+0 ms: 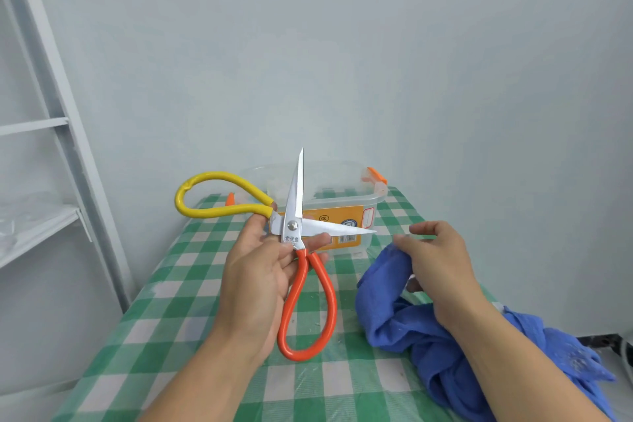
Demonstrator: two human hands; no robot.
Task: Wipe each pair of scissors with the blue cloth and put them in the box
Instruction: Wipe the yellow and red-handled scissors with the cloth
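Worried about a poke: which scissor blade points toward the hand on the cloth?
The level blade, joined to the yellow handle, aims at the right hand; the other blade points up.

Left hand [253, 271], fingers [317, 240] round crossed scissors [295, 202]; right hand [435, 264] loosely round blue cloth [387, 312]

Scissors [292, 225], one yellow loop and one orange, are held wide open. Blue cloth [411, 322] is scrunched up to the right, with the clear box [346, 216] sat behind.
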